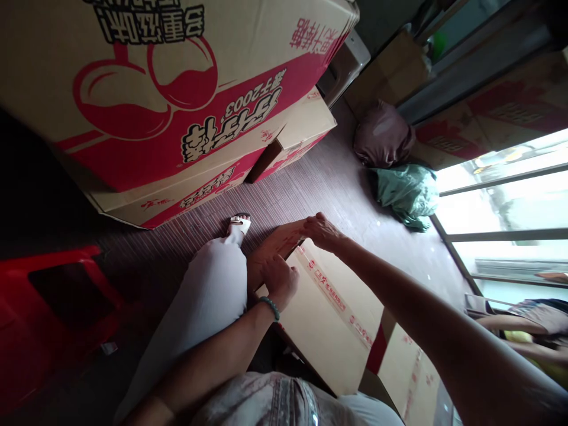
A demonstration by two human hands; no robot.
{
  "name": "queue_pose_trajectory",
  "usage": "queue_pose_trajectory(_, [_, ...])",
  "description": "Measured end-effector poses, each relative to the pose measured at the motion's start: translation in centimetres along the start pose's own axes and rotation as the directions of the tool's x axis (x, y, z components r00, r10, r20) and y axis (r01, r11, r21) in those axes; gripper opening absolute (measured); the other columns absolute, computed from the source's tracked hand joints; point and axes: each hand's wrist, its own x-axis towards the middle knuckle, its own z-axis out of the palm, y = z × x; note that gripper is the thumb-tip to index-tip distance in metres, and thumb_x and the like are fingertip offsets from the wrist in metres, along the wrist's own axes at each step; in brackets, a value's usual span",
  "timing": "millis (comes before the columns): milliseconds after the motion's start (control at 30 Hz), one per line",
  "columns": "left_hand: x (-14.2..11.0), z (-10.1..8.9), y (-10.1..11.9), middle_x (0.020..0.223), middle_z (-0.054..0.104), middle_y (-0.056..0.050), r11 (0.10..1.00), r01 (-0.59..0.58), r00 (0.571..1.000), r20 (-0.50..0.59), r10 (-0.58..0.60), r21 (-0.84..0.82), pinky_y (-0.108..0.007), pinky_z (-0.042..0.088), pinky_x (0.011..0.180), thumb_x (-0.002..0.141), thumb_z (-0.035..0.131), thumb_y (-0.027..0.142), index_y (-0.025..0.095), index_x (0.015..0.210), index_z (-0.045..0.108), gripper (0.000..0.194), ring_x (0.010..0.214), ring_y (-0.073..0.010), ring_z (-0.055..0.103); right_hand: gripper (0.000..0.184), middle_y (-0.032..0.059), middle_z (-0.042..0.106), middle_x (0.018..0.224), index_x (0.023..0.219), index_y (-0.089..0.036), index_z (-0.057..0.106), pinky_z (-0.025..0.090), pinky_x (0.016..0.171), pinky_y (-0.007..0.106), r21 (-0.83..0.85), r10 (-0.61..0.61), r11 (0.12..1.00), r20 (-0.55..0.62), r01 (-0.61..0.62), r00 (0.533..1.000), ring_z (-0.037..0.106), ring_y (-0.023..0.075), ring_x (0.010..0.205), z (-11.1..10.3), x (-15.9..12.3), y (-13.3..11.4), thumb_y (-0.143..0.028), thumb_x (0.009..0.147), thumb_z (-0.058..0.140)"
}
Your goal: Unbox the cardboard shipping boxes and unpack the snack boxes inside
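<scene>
Both hands are at the end of a cardboard carton between my legs. My left hand point(280, 279), with a green bead bracelet at the wrist, is closed around the near edge of a brown cardboard panel point(276, 244). At the panel's far corner, my right hand point(325, 232) has its fingers bent over the edge. Next to the panel lies the carton's top point(332, 307), sealed with clear tape printed in red. Whether the panel is a flap of this carton or a separate box, I cannot tell. My palms are hidden.
Large red-printed cartons point(177, 106) stand at the upper left, a red plastic stool point(57, 319) at the left. Another taped carton point(410, 367) lies at the lower right. A green bag point(406, 192) and a brown bag point(384, 135) rest on the floor. Another person's arms point(515, 325) show at right.
</scene>
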Motion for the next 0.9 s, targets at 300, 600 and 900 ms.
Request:
queue_pose_trajectory(300, [0.1, 0.9, -0.3, 0.114, 0.060, -0.016, 0.998, -0.058, 0.997, -0.046, 0.059, 0.036, -0.041, 0.040, 0.091, 0.076, 0.056, 0.024, 0.015, 0.109, 0.064, 0.035, 0.112, -0.0304, 0.052, 0.034, 0.0075, 0.067, 0.093, 0.109, -0.023, 0.064, 0.033, 0.061, 0.027, 0.124, 0.418, 0.876, 0.283, -0.466, 0.863, 0.060, 0.0194, 0.081, -0.3, -1.5, -3.7, -0.013, 0.084, 0.042])
queue_pose_trajectory(600, [0.8, 1.7, -0.9, 0.103, 0.064, -0.011, 0.996, -0.084, 0.995, -0.055, 0.084, -0.012, -0.033, 0.043, 0.085, 0.069, 0.053, 0.014, 0.018, 0.096, 0.066, 0.030, 0.101, -0.0245, 0.059, 0.029, 0.0049, 0.068, 0.087, 0.104, -0.024, 0.064, 0.032, 0.055, 0.024, 0.190, 0.558, 0.762, 0.294, -0.619, 0.776, 0.061, 0.0166, 0.072, 2.3, -6.0, -6.8, -0.019, 0.088, 0.041])
queue_pose_trajectory(900, [1.5, 2.7, -0.9, 0.102, 0.065, -0.011, 0.994, -0.093, 0.985, -0.138, 0.100, 0.057, -0.031, 0.043, 0.081, 0.070, 0.053, 0.018, 0.017, 0.099, 0.065, 0.031, 0.102, -0.0255, 0.059, 0.031, 0.0071, 0.068, 0.093, 0.110, -0.024, 0.060, 0.034, 0.060, 0.026, 0.247, 0.560, 0.762, 0.215, -0.599, 0.800, 0.062, 0.0191, 0.081, 2.0, -3.5, -6.4, -0.020, 0.088, 0.040])
